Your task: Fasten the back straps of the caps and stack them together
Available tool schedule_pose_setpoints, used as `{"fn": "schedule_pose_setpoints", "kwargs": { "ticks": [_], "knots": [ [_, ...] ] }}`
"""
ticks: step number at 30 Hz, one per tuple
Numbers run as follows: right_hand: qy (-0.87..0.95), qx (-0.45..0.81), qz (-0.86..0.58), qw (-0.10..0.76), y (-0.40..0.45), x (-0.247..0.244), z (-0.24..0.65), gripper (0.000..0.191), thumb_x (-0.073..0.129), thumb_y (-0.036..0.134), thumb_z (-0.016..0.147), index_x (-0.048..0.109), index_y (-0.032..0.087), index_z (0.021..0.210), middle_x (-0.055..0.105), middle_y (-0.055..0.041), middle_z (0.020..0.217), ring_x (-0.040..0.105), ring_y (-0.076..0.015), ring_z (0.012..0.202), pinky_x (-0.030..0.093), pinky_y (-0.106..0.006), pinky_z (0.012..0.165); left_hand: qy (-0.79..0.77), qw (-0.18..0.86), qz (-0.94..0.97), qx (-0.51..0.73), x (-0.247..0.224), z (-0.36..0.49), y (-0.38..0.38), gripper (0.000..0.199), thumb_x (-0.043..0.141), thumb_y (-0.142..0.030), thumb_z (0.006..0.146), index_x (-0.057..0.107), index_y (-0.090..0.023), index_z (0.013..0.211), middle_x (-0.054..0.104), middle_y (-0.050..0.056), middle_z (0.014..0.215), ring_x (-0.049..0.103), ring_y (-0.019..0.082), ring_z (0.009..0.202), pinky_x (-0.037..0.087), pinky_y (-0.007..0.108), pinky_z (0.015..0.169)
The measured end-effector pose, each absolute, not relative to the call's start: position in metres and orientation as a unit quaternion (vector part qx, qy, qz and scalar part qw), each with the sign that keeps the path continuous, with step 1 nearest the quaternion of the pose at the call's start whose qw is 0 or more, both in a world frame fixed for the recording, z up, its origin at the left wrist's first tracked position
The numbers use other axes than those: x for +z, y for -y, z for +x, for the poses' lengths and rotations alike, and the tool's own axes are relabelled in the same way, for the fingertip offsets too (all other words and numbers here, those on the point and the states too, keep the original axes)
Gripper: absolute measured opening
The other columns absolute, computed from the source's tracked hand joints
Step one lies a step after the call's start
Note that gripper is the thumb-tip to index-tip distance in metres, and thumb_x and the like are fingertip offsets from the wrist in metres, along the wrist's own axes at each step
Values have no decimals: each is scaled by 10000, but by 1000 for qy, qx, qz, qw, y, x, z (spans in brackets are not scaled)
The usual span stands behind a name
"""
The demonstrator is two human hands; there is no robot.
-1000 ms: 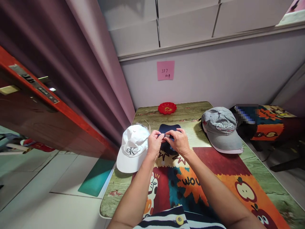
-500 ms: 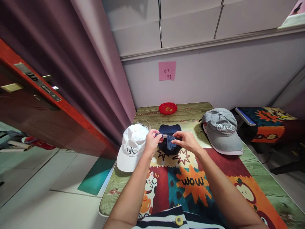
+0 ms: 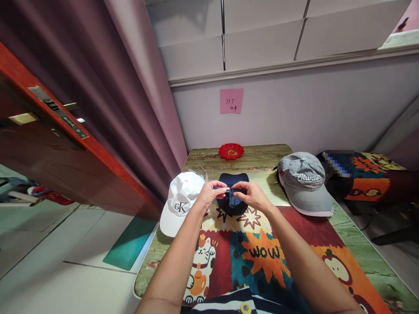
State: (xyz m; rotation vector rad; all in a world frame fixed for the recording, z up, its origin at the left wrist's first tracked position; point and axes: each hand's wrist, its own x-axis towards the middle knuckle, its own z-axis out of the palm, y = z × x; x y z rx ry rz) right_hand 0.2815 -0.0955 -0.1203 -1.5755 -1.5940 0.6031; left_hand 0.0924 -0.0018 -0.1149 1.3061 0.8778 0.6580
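A dark blue cap (image 3: 233, 178) lies at the middle of the table, its strap raised between my two hands. My left hand (image 3: 212, 194) pinches the strap's left part beside a small metal buckle (image 3: 228, 189). On the right side, my right hand (image 3: 252, 195) pinches the strap, its fingertips close to the buckle. A loose blue strap piece hangs below the right fingertips. The white cap (image 3: 183, 196) with black letters rests left of my left hand. To the right sits a grey cap (image 3: 303, 179) with white lettering.
A red scalloped dish (image 3: 231, 151) is at the table's back. A colourful mat (image 3: 229, 257) covers part of the wooden-patterned table (image 3: 196, 155). A pink note (image 3: 231, 100) is on the wall. An orange-edged door (image 3: 98, 144) and purple curtain (image 3: 144, 87) stand left.
My hands have come closer together at the buckle, and the right fingers have shifted left along the strap. The camera view has tilted slightly.
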Motion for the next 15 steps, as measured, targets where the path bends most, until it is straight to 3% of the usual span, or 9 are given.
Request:
{"fn": "schedule_pose_setpoints", "kwargs": {
  "ticks": [6,11,15],
  "knots": [
    [617,231,-635,403,91,-128,275,284,636,381,834,764,209,1019,774,-36,861,651,-187,721,478,-305,706,-363,661,591,286,-116,90,0,384,884,-260,587,775,-150,938,724,48,830,636,108,637,530,243,648],
    [602,250,-638,411,90,-130,272,276,628,414,836,758,199,951,738,-17,783,592,-158,637,438,-279,630,-361,657,600,281,-119,89,-2,358,882,-255,578,768,-145,900,720,52,762,644,131,660,518,251,655],
    [601,259,-630,418,91,-130,273,268,622,415,840,751,192,916,724,-14,766,583,-154,647,435,-272,637,-331,634,661,227,-113,87,-10,435,837,-264,633,772,-171,1053,699,26,691,632,148,639,508,262,646]
  ]
}}
